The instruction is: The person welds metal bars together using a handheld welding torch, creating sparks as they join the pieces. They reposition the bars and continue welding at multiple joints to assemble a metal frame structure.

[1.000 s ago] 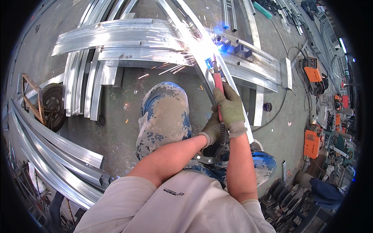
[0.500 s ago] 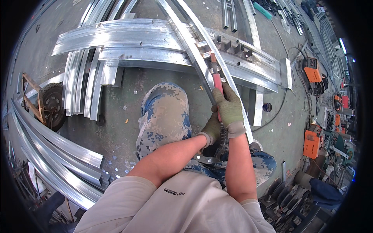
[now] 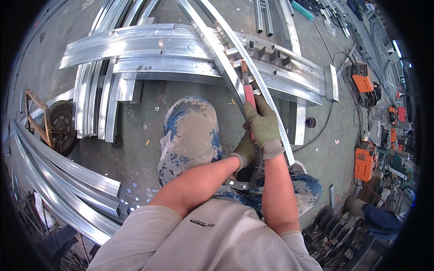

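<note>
My gloved right hand [image 3: 263, 121] is wrapped round the red handle of a welding torch [image 3: 249, 93]. Its copper nozzle [image 3: 244, 67] points away from me, into the gap between two long square metal tubes [image 3: 220, 53] joined by short crosspieces. Below the right hand, my gloved left hand [image 3: 245, 148] is closed round the lower part of the torch, its fingertips partly hidden. A dark ribbed cable [image 3: 258, 158] runs from the torch toward my lap. The near end of the right-hand tube comes down beside my right wrist.
Wide metal channels [image 3: 167, 64] lie crosswise under the tubes, with short tube offcuts [image 3: 275, 55] on them. More long profiles [image 3: 68, 167] and a wheel [image 3: 61, 126] are at left. Orange machines [image 3: 362, 79] with cables stand at right. My camouflage-clad knee [image 3: 192, 124] is left of the torch.
The torch and my right hand have shifted slightly left. The bright glow at the nozzle has dimmed, and small sparks show over the channels. Both hands keep their grip.
</note>
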{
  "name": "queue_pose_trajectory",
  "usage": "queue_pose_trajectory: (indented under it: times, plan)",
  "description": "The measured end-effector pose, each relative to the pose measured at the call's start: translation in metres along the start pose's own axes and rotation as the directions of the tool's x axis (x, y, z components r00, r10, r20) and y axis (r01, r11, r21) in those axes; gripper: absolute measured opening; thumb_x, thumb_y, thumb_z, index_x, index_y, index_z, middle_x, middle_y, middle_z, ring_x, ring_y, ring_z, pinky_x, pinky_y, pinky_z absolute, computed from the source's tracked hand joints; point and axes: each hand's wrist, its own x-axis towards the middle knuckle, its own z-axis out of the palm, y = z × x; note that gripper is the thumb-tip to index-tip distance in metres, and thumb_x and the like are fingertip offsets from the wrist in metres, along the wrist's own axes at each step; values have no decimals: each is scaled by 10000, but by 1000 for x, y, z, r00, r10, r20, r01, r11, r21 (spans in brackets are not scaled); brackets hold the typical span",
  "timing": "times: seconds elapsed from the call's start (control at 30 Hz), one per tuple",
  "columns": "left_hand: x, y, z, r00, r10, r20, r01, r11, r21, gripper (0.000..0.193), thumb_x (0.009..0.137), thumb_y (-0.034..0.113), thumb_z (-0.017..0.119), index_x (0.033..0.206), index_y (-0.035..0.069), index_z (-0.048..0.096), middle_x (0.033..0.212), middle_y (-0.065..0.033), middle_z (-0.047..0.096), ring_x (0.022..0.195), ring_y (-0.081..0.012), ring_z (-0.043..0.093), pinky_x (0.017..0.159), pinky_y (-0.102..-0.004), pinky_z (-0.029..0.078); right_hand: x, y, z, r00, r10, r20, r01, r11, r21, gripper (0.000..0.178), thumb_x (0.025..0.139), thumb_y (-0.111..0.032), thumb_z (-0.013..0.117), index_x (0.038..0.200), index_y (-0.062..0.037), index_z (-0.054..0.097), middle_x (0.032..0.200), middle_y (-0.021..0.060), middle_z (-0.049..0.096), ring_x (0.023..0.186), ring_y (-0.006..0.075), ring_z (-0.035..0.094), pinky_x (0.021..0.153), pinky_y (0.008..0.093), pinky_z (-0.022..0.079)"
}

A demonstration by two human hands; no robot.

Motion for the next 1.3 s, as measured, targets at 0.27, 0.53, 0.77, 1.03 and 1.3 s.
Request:
queue_pose_trajectory:
  times: [0.27,0.53,0.77,1.03,1.3]
  plan:
    - [-2,3,2,995,-7,98,39,943,-330,763,1008,240,704,1608,110,251,1523,-93,482,1417,-206,480,1159,-331,396,5,12,-4,1000,-7,-19,8,999,32,601,999,-372,728,1491,-62,576,953,66,699,635,123,626,514,298,476]
    - [3,-37,13,981,-98,170,162,892,-421,738,1029,245,678,1611,161,233,1570,-95,415,1449,-204,442,1172,-338,384,0,5,6,999,-21,-26,20,1000,-24,609,977,-382,747,1476,-65,597,934,71,708,609,116,610,519,296,481]
    - [1,-9,7,963,-69,260,268,327,-906,458,1103,250,517,1537,182,387,1486,-77,493,1383,-206,487,1148,-364,401,3,14,2,998,-11,-63,10,1000,-8,595,983,-369,743,1479,-74,599,921,72,708,606,113,607,524,299,480]
    - [-1,-19,1,977,-73,200,159,875,-457,448,1131,251,409,1575,221,355,1535,-70,460,1462,-218,405,1205,-377,324,0,13,10,995,-102,5,102,994,-33,600,992,-345,753,1491,-57,585,957,79,702,636,120,645,476,285,452]
    - [-13,33,-13,981,-115,156,182,829,-529,432,1112,257,475,1529,174,400,1447,-68,566,1363,-242,530,1134,-382,407,-2,6,5,999,2,-42,-3,1000,-17,546,998,-333,719,1455,-56,608,934,73,703,605,116,609,531,303,481]
